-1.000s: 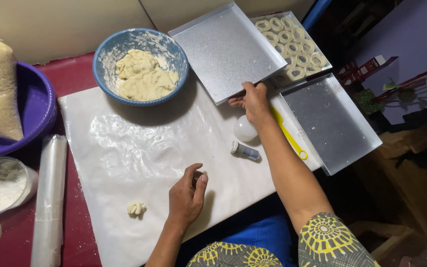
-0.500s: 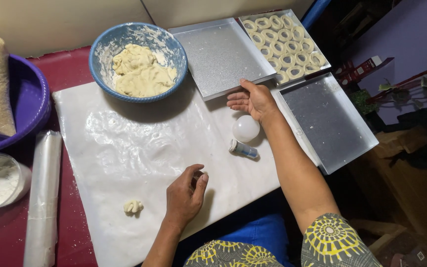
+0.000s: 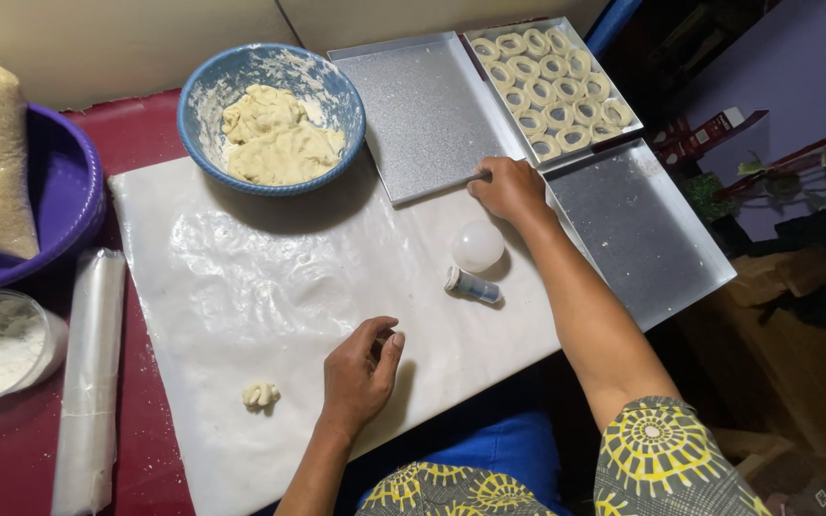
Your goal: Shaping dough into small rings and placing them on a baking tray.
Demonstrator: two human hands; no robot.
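Landmark: the white work sheet [image 3: 270,287] that covers the red table; every place below is told from it.
Right hand: the right hand [image 3: 509,188] lies at the far right edge of the sheet, fingers curled down on the near corner of the empty silver tray [image 3: 427,110]; it seems to pinch the tray rim, but a firm grip I cannot tell.
Left hand: the left hand [image 3: 360,375] rests on the near part of the sheet, fingers loosely bent with the thumb touching them; whether a bit of dough is inside, I cannot tell.
Done, as I judge: the tray of dough rings [image 3: 552,84], beyond the far right corner of the sheet, is filled with shaped rings.
Left, as I judge: the blue bowl [image 3: 205,91] at the far edge of the sheet has much dough in it; the empty silver tray and a second empty tray [image 3: 642,229] just off the right edge have no rings.
In work: a small dough piece [image 3: 261,394] lies on the sheet just left of the left hand, not touching it.
Tools: a round white cutter [image 3: 477,245] and a small tube [image 3: 472,284] lie on the right part of the sheet, near the right forearm.
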